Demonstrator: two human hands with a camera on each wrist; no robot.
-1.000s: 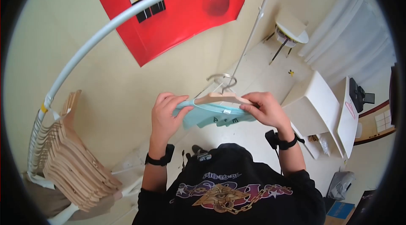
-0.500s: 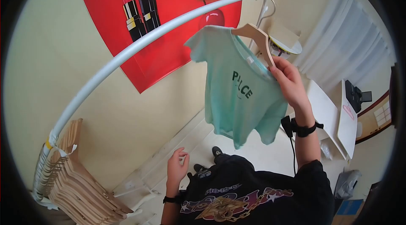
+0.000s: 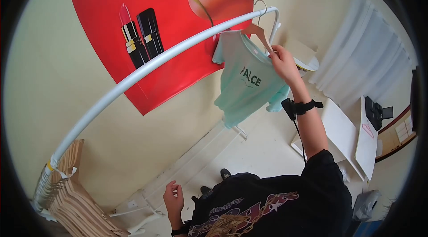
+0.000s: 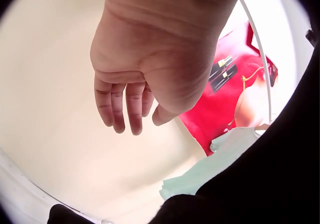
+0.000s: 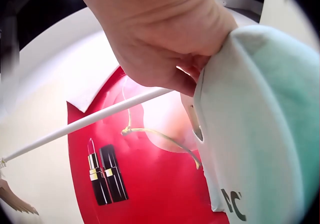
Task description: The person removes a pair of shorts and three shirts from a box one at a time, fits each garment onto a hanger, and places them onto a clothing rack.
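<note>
While the right hand (image 3: 285, 64) grips one shoulder end of a pale wooden hanger (image 3: 262, 33), a mint-green T-shirt (image 3: 243, 74) hangs from it, below and left of that hand. T-shirt: short-sleeved, dark lettering across the chest, small white label (image 3: 255, 52) at the neckline. Metal hook (image 3: 264, 5): at the white rail (image 3: 133, 76), above and left of the right hand; whether the rail bears the weight cannot be told. Left hand (image 3: 174, 198): low, well apart from the T-shirt, fingers loosely bent, holding nothing.

Rail: slants from near the right hand down to the far left of the left hand, ending at a close-packed row of wooden hangers (image 3: 80, 206). Wall (image 3: 187, 125): cream, behind both hands. Red poster (image 3: 183, 18): on the wall, left of the right hand, printed with lipstick. Floor (image 3: 267, 148): pale, beneath both hands. Right of the right hand: white curtain (image 3: 356, 54); lower, white furniture (image 3: 343, 134) with a black device (image 3: 376, 111); lower still, grey plastic bag (image 3: 366, 206).
</note>
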